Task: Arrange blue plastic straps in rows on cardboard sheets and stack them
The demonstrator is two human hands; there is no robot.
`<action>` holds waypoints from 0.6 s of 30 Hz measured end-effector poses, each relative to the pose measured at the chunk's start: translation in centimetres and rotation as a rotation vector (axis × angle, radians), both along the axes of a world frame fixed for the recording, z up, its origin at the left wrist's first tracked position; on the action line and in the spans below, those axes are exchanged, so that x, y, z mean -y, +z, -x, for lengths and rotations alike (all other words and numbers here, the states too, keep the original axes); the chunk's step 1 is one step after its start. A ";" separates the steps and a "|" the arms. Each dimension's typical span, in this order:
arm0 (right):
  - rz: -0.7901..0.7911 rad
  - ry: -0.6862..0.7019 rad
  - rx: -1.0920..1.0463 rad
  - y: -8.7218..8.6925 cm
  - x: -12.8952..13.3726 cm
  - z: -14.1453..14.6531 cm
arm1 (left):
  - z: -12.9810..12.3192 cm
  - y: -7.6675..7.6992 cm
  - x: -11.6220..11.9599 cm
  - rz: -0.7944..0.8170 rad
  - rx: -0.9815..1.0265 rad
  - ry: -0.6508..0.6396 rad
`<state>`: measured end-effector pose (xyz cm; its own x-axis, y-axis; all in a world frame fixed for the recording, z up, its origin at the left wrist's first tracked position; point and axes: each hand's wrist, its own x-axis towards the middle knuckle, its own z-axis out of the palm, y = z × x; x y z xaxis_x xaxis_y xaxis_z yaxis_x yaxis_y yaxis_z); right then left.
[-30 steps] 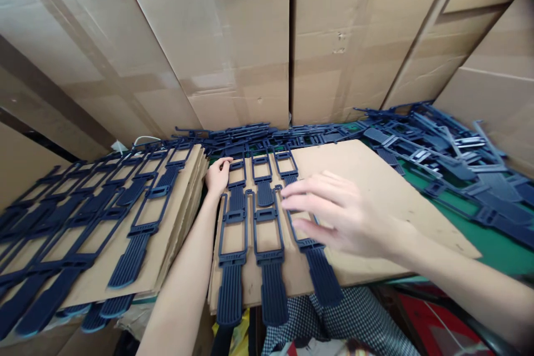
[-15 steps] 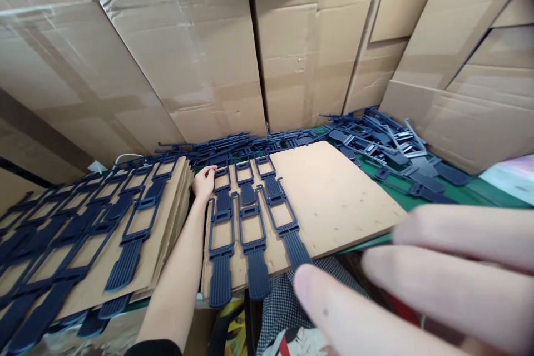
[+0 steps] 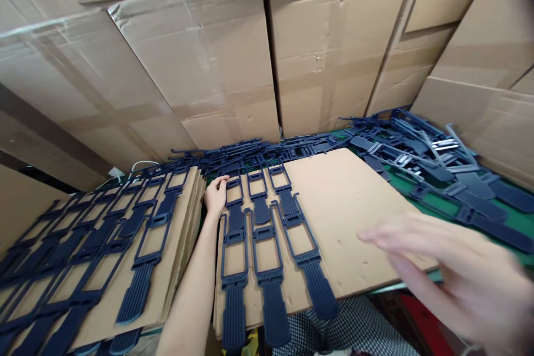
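Dark blue plastic pieces, each with an open rectangular frame and a ribbed tongue, lie in two overlapping rows on the left half of a flat cardboard sheet. The front tongues overhang the sheet's near edge. My left hand is closed at the far left edge of this sheet, beside the top of the leftmost piece; part of its fingers is hidden. Over the sheet's right front corner hovers my right hand, blurred, with fingers stretched out, thumb apart and nothing visible in it.
To the left, a stack of cardboard sheets carries more blue pieces. Loose blue pieces are heaped along the back and right on a green surface. Tall cardboard boxes wall off the back. Checked cloth shows below the front edge.
My right hand has drawn back from close to the camera and now hovers over the sheet's right corner. My left hand keeps its place at the edge. The view has shifted a little.
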<state>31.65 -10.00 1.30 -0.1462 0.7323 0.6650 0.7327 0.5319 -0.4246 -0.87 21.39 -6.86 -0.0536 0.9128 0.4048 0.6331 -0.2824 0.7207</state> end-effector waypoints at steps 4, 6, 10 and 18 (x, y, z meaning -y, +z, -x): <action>0.134 0.120 0.164 -1.6 -7.2 0.3 | 0.0 0.0 0.1 0.006 0.010 0.000; 0.219 0.195 0.277 -2.7 -9.6 0.4 | 0.0 -0.1 0.2 0.012 0.016 -0.004; 0.328 0.330 0.416 -3.6 -12.5 0.5 | 0.1 0.0 0.2 0.025 0.025 -0.005; 0.411 0.422 0.448 -3.8 -14.3 1.1 | 0.2 0.0 0.2 0.024 0.020 -0.017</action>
<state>30.56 4.30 -2.50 -0.6635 0.7310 0.1594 0.6509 0.6690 -0.3587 -1.03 21.18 -6.90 -0.0456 0.9232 0.3815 0.6138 -0.2754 0.7398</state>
